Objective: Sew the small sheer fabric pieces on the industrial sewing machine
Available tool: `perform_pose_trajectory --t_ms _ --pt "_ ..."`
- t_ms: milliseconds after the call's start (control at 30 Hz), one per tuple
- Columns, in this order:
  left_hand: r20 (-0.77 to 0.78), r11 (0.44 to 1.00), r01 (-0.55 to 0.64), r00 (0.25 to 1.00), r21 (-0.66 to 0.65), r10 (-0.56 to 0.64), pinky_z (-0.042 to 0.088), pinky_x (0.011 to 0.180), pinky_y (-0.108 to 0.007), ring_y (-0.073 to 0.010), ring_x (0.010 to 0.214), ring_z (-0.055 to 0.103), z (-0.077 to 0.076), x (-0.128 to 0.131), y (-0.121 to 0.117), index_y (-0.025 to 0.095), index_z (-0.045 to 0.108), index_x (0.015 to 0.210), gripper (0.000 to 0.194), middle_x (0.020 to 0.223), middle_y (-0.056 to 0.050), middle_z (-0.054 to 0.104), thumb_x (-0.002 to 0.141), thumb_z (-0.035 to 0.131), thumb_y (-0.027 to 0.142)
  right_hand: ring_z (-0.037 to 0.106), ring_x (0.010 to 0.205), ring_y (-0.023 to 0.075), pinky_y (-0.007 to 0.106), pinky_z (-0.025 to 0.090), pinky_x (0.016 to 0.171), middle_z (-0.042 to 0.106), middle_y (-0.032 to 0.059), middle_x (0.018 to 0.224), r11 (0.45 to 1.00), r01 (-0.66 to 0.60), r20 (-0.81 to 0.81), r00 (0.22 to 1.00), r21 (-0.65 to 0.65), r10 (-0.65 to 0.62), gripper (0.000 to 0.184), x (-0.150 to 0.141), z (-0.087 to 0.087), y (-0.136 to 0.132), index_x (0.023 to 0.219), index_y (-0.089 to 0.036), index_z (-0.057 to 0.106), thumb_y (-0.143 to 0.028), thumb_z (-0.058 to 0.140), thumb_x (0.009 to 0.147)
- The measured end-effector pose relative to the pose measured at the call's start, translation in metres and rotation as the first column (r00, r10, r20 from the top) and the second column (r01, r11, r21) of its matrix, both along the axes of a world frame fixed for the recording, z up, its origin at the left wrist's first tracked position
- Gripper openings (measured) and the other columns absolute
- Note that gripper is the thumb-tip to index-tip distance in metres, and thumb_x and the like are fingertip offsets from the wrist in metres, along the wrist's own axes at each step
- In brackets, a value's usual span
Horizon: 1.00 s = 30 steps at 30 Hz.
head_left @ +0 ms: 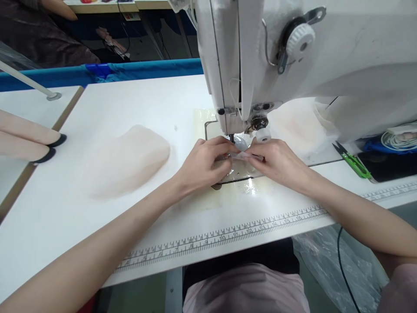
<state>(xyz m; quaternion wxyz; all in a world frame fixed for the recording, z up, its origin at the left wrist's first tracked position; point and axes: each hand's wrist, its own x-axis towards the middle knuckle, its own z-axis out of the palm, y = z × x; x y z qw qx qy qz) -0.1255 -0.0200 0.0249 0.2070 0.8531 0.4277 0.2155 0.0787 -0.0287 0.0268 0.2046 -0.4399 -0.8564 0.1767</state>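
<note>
A small strip of sheer, pale fabric (240, 155) stretches between my two hands, just in front of the needle area of a white sewing machine (224, 65). My left hand (208, 161) pinches its left end, fingers closed. At the other end, my right hand (273, 161) grips it between thumb and fingers. Both hands rest over the shiny needle plate (241, 174). The presser foot is partly hidden behind my fingertips.
A sheer, pale fabric piece (143, 152) lies on the white table to the left; more sheer fabric (296, 126) lies under the machine arm. Green thread snips (355, 163) sit at right beside a dark flat object (387, 165). A printed ruler (221, 239) runs along the front edge.
</note>
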Motion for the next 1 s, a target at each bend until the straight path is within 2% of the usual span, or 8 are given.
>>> perform_pose_trajectory --t_ms 200,433,567,667,767,867,933,1000 --pt "0.076 0.997 -0.066 0.995 -0.032 0.068 0.049 0.069 -0.029 -0.0156 0.076 0.063 -0.003 0.005 -0.002 0.019 0.072 0.088 0.023 0.093 -0.004 0.068 0.089 0.05 0.027 0.057 0.069 0.012 0.025 0.037 0.061 0.067 0.0034 0.082 0.999 0.003 -0.077 0.997 -0.042 -0.007 0.03 -0.001 0.005 -0.001 0.088 -0.015 0.069 -0.022 0.043 0.098" --pt "0.104 0.995 -0.072 0.991 -0.067 0.079 0.05 0.072 -0.028 -0.0151 0.079 0.063 0.003 0.003 -0.003 0.018 0.072 0.083 0.026 0.092 -0.003 0.069 0.093 0.048 0.023 0.059 0.069 0.014 0.025 0.036 0.058 0.069 0.0033 0.084 0.997 0.058 0.041 0.997 0.06 -0.06 0.017 -0.001 -0.002 0.002 0.095 -0.018 0.074 -0.021 0.058 0.089" --pt "0.131 0.999 -0.006 0.991 -0.04 0.012 0.05 0.073 -0.027 -0.0141 0.081 0.064 -0.001 -0.002 0.002 0.017 0.072 0.086 0.026 0.095 -0.003 0.069 0.092 0.048 0.02 0.059 0.069 0.0139 0.025 0.033 0.055 0.07 0.0017 0.086 0.989 0.067 0.087 0.993 0.13 -0.078 0.02 -0.001 -0.004 0.001 0.097 -0.023 0.075 -0.023 0.056 0.092" --pt "0.106 0.993 0.097 0.989 0.073 -0.104 0.052 0.075 -0.028 -0.0147 0.083 0.064 -0.009 -0.009 0.006 0.016 0.073 0.085 0.027 0.096 -0.005 0.068 0.093 0.047 0.02 0.057 0.065 0.0127 0.025 0.028 0.05 0.07 -0.0005 0.085 0.985 0.048 0.158 0.985 0.168 -0.075 0.019 -0.003 -0.003 -0.001 0.095 -0.024 0.075 -0.024 0.057 0.091" --pt "-0.019 0.935 0.184 0.982 0.303 -0.187 0.052 0.081 -0.034 -0.0186 0.092 0.064 -0.016 -0.015 0.002 0.016 0.073 0.092 0.027 0.101 -0.009 0.068 0.095 0.047 0.019 0.057 0.065 0.0126 0.026 0.027 0.049 0.07 -0.0018 0.083 0.971 -0.008 0.205 0.978 0.24 -0.043 0.016 -0.005 -0.005 -0.004 0.087 -0.024 0.076 -0.02 0.06 0.088" --pt "-0.213 0.819 0.252 0.963 0.516 -0.162 0.05 0.084 -0.039 -0.0234 0.1 0.063 -0.019 -0.018 -0.01 0.017 0.07 0.107 0.023 0.108 -0.009 0.07 0.095 0.051 0.021 0.062 0.08 0.0169 0.029 0.036 0.059 0.073 0.0 0.09 0.903 -0.095 0.24 0.971 0.418 -0.009 0.016 -0.006 -0.009 -0.007 0.078 -0.021 0.076 -0.013 0.064 0.083" --pt "-0.333 0.755 0.293 0.937 0.586 -0.105 0.048 0.087 -0.042 -0.0252 0.105 0.063 -0.018 -0.019 -0.021 0.017 0.066 0.115 0.026 0.115 -0.008 0.07 0.094 0.054 0.027 0.062 0.093 0.0197 0.032 0.04 0.071 0.074 0.0005 0.097 0.842 -0.157 0.256 0.966 0.516 0.023 0.015 -0.006 -0.01 -0.009 0.078 -0.019 0.075 -0.011 0.064 0.083" --pt "-0.41 0.74 0.305 0.911 0.599 -0.044 0.046 0.092 -0.043 -0.0255 0.112 0.062 -0.016 -0.019 -0.029 0.016 0.061 0.122 0.032 0.121 -0.009 0.068 0.095 0.053 0.033 0.062 0.101 0.0199 0.034 0.04 0.078 0.075 -0.0003 0.099 0.81 -0.199 0.28 0.959 0.551 0.045 0.015 -0.006 -0.011 -0.011 0.081 -0.019 0.074 -0.011 0.062 0.085"
